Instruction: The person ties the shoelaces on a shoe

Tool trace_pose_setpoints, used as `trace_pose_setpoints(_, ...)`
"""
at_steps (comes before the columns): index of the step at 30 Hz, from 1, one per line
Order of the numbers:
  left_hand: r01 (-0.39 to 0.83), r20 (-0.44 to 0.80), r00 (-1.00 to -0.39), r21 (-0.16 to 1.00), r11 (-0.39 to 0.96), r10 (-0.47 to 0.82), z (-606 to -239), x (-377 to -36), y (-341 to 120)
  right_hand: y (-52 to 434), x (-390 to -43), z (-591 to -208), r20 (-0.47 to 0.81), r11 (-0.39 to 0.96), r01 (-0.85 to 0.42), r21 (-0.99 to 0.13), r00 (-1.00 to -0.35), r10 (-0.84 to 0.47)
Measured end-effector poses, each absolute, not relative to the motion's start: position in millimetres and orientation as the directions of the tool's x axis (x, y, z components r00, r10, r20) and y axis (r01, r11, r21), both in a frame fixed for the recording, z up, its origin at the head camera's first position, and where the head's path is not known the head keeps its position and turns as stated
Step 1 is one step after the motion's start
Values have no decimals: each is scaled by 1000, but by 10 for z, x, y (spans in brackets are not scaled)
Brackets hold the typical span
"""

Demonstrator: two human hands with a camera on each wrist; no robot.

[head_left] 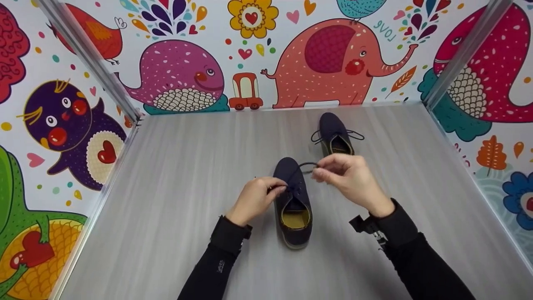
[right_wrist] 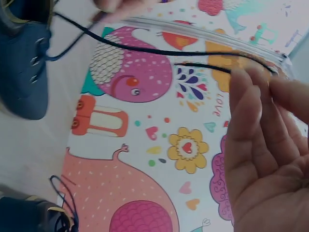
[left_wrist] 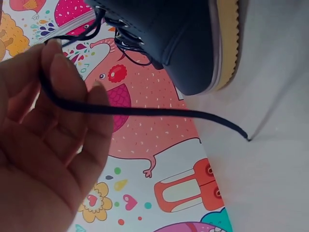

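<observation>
A dark navy lace-up shoe (head_left: pixel 286 168) stands on the grey surface, toe pointing away, its yellowish insole showing. My left hand (head_left: pixel 256 198), at the shoe's left side, pinches a shoelace (left_wrist: pixel 159 112) close to the eyelets; in the left wrist view its free end stretches past the fingers. Over to the right of the shoe, my right hand (head_left: pixel 354 181) pinches another dark shoelace (right_wrist: pixel 159 52) between thumb and fingers. That lace runs from the shoe to the fingertips, where it doubles back and its tip sticks out.
Behind the right hand stands a second navy shoe (head_left: pixel 331 123), its lace tied in a bow and its heel partly hidden by that hand. Panels printed with cartoon animals (head_left: pixel 179 75) wall the grey surface (head_left: pixel 187 146) at the back and both sides, with metal posts at the corners.
</observation>
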State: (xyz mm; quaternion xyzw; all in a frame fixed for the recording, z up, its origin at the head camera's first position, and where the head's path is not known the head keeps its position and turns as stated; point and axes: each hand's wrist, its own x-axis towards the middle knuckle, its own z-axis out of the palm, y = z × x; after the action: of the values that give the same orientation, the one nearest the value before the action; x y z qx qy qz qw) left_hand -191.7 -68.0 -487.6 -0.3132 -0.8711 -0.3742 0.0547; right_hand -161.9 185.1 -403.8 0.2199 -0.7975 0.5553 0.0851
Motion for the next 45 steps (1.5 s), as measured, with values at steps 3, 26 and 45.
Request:
trace_pose_setpoints(3,560,319,-816,642,524,481,-4897,-1957,-661,1815,-1615,-4133,344,330,-431,-840,-892,-292)
trace_pose_setpoints(26,471,285,-835,813,343,471,-4819,-2004,-613,1574,-1826,-4647,355,545,-527,-652,-847,-394)
trace_pose_setpoints(45,455,264,-846,811,368,464,-4908,-1974,-674,1699,-1952,-4998,254,632,-577,-518,-809,-530)
